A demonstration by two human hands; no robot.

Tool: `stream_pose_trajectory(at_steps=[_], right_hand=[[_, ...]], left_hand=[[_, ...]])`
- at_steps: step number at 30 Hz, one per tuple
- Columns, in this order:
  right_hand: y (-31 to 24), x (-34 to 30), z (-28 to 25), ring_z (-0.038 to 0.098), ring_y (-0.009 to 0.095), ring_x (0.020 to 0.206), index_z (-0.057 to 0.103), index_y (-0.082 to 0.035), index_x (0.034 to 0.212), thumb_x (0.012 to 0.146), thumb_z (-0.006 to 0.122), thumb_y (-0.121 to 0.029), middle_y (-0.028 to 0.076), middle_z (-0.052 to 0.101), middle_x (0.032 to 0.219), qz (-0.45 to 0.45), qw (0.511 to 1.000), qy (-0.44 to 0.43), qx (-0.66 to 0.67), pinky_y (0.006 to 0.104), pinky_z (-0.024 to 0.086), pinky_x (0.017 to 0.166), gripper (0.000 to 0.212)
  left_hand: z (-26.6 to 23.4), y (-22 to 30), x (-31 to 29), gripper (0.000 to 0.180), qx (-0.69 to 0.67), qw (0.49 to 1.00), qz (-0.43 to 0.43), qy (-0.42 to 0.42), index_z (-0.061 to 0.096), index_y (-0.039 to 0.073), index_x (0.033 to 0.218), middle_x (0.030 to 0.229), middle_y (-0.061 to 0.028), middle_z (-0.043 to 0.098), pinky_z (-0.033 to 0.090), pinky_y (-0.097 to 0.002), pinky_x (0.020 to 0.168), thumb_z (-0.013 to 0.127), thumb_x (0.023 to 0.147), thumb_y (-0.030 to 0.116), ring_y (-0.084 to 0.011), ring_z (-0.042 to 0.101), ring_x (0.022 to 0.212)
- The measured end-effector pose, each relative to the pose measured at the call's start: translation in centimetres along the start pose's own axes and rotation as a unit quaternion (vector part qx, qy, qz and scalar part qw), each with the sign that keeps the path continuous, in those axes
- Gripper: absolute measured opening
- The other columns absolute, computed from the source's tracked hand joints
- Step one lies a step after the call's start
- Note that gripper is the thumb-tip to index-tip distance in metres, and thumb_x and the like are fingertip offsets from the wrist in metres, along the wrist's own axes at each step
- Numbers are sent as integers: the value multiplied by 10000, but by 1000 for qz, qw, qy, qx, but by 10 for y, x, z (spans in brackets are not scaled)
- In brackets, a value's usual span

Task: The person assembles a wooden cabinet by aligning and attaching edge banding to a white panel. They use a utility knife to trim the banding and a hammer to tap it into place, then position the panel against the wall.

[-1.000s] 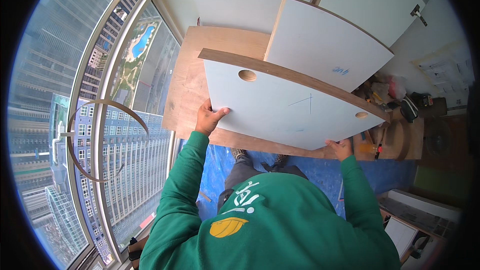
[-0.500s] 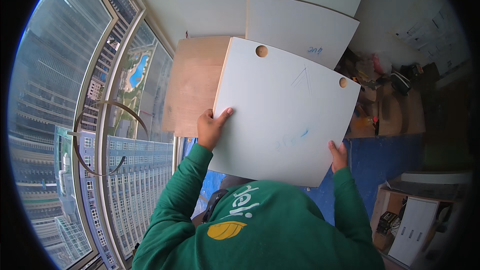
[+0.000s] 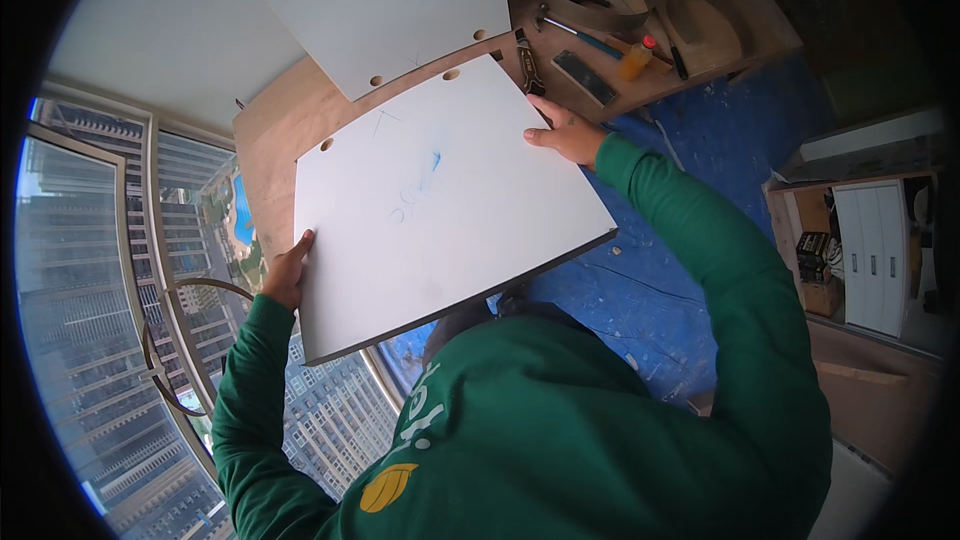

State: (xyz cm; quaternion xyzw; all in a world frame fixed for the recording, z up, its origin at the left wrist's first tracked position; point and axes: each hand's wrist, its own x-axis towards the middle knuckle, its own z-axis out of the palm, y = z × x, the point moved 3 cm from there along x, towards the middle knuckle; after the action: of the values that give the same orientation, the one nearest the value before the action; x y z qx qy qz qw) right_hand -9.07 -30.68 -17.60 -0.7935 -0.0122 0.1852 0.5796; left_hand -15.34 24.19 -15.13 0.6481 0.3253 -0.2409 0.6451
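Observation:
Between my hands I hold a white cabinet door panel [image 3: 450, 200] with two round hinge holes along its far edge and pencil and blue marks on its face. A dark edge runs along its near side. My left hand [image 3: 287, 273] grips the left edge, thumb on top. My right hand [image 3: 567, 133] grips the right edge near the far corner, thumb on the face and fingers reaching round the edge. Just beyond lies a second white panel [image 3: 400, 10], also with two round holes, on the brown wooden worktop [image 3: 270, 120].
On the worktop's right side are a hammer [image 3: 580, 33], a utility knife [image 3: 528, 62], a dark flat block [image 3: 584, 77] and an orange bottle with a red cap [image 3: 636, 60]. Blue sheeting [image 3: 650, 270] covers the floor. A curled strip [image 3: 150, 340] hangs by the window at left.
The panel has turned and tilted, its far side now lower and over the worktop. My right hand has moved up along its right edge. The view has swung right, showing more tools.

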Motion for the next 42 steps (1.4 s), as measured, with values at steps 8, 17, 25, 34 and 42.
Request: stream_pose_trajectory(at_steps=[8, 17, 25, 34, 42], right_hand=[[-20, 33, 41, 595, 303, 1391, 413, 115, 1587, 933, 715, -159, 278, 548, 1563, 80, 991, -2, 103, 359, 492, 1116, 771], [-40, 68, 57, 657, 263, 1211, 626, 64, 1430, 922, 653, -163, 186, 675, 1373, 153, 935, -60, 314, 365, 521, 1035, 557], [-45, 125, 61, 680, 240, 1067, 768, 14, 1207, 923, 621, -238, 135, 744, 1205, 155, 948, -2, 278, 363, 539, 918, 408], [-64, 157, 56, 638, 204, 788, 768, -31, 1157, 984, 603, -251, 86, 713, 1021, 300, 891, 88, 328, 337, 480, 592, 324], [-42, 178, 58, 628, 247, 666, 723, -88, 963, 1008, 556, -288, 103, 729, 893, 218, 842, 124, 477, 352, 467, 498, 264]], left_hand=[[-58, 11, 0, 575, 121, 985, -119, 34, 654, -77, 1302, 1118, -169, 775, 644, -407, 787, 691, 1064, 445, -245, 774, 854], [-88, 49, 48, 643, 328, 932, -156, -19, 709, -55, 1286, 1174, -196, 771, 616, -401, 856, 565, 1102, 544, -261, 773, 923], [-108, 110, 94, 808, 529, 828, -158, -97, 699, -56, 1344, 1293, -223, 735, 570, -404, 946, 530, 1059, 681, -265, 732, 1100], [-26, 350, 2, 461, 550, 742, 358, -137, 698, 28, 1361, 1347, -213, 718, 519, -418, 1093, 671, 1078, 391, -327, 678, 1279], [158, 357, -243, 609, -76, 481, 587, -647, 743, -102, 1220, 1318, -328, 692, 406, -581, 1168, 538, 1095, 457, -493, 564, 1393]])
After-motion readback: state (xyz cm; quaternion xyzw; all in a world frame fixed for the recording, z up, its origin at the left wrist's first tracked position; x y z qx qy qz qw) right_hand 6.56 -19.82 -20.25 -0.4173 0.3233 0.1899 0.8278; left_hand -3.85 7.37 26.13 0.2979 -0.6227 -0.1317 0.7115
